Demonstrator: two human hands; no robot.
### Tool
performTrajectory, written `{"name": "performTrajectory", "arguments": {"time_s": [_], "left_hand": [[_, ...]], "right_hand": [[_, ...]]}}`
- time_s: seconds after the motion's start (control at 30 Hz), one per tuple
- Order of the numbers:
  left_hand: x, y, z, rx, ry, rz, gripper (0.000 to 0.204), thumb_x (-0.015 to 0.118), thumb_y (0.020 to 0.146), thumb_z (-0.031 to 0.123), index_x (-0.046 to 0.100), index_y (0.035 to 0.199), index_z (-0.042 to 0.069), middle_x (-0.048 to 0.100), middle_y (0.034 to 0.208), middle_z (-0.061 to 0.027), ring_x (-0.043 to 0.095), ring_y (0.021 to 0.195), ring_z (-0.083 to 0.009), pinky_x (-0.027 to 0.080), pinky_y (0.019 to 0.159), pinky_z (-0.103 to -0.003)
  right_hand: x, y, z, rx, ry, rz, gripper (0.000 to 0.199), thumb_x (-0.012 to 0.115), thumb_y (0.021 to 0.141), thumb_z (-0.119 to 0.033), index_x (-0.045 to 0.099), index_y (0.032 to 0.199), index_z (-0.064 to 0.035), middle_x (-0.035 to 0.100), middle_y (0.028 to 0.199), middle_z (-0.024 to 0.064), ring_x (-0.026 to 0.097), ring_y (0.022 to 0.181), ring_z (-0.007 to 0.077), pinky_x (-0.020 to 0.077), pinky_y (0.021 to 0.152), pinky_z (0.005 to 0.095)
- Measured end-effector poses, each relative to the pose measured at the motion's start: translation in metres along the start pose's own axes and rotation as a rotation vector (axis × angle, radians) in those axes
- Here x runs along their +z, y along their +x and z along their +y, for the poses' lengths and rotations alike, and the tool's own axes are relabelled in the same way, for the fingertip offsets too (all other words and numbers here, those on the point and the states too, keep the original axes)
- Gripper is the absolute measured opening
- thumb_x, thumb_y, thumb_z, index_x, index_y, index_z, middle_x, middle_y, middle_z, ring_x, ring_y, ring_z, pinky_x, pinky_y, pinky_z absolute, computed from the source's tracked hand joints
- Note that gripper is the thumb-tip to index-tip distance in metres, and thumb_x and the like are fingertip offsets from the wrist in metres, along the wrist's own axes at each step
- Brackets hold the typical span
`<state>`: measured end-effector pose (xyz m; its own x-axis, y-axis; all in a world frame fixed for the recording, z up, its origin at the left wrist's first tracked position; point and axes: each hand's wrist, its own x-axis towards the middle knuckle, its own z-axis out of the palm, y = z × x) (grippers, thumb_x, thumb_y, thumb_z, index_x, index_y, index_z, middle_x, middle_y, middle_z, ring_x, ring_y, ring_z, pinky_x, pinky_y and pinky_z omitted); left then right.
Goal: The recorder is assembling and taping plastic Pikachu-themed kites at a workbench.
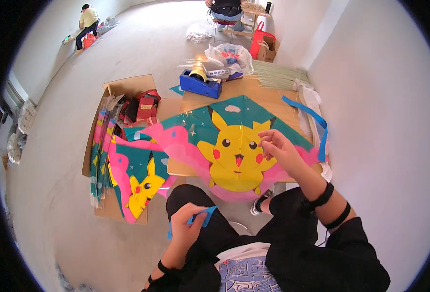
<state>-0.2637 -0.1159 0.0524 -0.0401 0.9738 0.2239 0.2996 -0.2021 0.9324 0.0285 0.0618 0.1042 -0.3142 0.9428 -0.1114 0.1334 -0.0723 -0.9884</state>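
Observation:
A kite [234, 176] lies spread over the wooden table, its lower edge hanging past the near side. It is teal and pink, with a large yellow cartoon animal printed on it. My right hand [277, 148] is over the right side of the printed face, fingers bent and a little apart, with nothing visible in them. Whether its fingertips touch the sheet I cannot tell. Above my left thigh, my left hand [186, 225] is closed on a blue strip [206, 217]; part of the strip is hidden behind the fingers.
A blue tape dispenser [200, 86] stands on the table [268, 95] at the back. Thin sticks [280, 74] lie far right, and a blue band [314, 117] along the right edge. Left is a cardboard box [92, 141] with folded kites. Two people [88, 22] sit farther back.

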Motion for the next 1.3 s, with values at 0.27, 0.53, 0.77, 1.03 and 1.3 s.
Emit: {"name": "performTrajectory", "arguments": {"time_s": [0.27, 0.53, 0.77, 1.03, 1.3], "left_hand": [[-0.03, -0.019, -0.043, -0.222, -0.037, 0.245, 0.011, 0.064, 0.085, 0.0, 0.058, 0.075, 0.0, 0.051, 0.066, -0.0072, 0.049, 0.06, -0.0154, 0.039, 0.057, -0.028], [-0.031, -0.013, -0.048, -0.308, 0.017, 0.292, 0.01, 0.068, 0.083, 0.004, 0.061, 0.077, 0.0, 0.054, 0.066, -0.0075, 0.051, 0.06, -0.0155, 0.039, 0.056, -0.029], [-0.036, 0.001, -0.052, -0.292, 0.0, 0.296, 0.008, 0.069, 0.083, 0.003, 0.062, 0.079, -0.001, 0.059, 0.069, -0.0094, 0.057, 0.063, -0.017, 0.042, 0.058, -0.029], [-0.033, 0.006, -0.061, -0.305, 0.03, 0.258, 0.012, 0.07, 0.084, 0.007, 0.062, 0.08, -0.001, 0.059, 0.07, -0.0091, 0.056, 0.063, -0.0177, 0.041, 0.058, -0.028], [-0.033, 0.004, -0.06, -0.35, -0.035, 0.252, 0.012, 0.07, 0.085, 0.007, 0.061, 0.08, 0.0, 0.054, 0.067, -0.007, 0.052, 0.062, -0.0163, 0.04, 0.057, -0.029]], "right_hand": [[-0.025, 0.221, 0.059, 0.026, -0.468, -0.064, 0.032, 0.063, 0.093, -0.023, 0.057, 0.118, -0.0036, 0.061, 0.097, 0.0085, 0.063, 0.076, 0.0157, 0.051, 0.066, 0.0308], [0.0, 0.37, 0.078, -0.463, -0.841, 0.264, 0.027, 0.055, 0.094, -0.025, 0.062, 0.113, -0.0073, 0.062, 0.112, 0.0165, 0.059, 0.108, 0.0331, 0.0472, 0.089, 0.0456], [0.012, 0.401, 0.046, -0.127, -1.242, 0.166, 0.03, 0.055, 0.094, -0.037, 0.068, 0.108, -0.0133, 0.059, 0.119, 0.012, 0.057, 0.114, 0.0316, 0.045, 0.093, 0.0515], [0.002, 0.42, 0.026, -0.198, -0.892, 0.061, 0.028, 0.066, 0.086, -0.031, 0.073, 0.096, -0.0052, 0.072, 0.089, 0.0123, 0.069, 0.086, 0.0266, 0.0526, 0.077, 0.0397], [-0.043, 0.406, -0.01, 0.085, -0.958, -0.084, 0.026, 0.07, 0.08, -0.024, 0.067, 0.065, -0.003, 0.063, 0.059, 0.0053, 0.061, 0.055, 0.0166, 0.0471, 0.051, 0.0322]]}}
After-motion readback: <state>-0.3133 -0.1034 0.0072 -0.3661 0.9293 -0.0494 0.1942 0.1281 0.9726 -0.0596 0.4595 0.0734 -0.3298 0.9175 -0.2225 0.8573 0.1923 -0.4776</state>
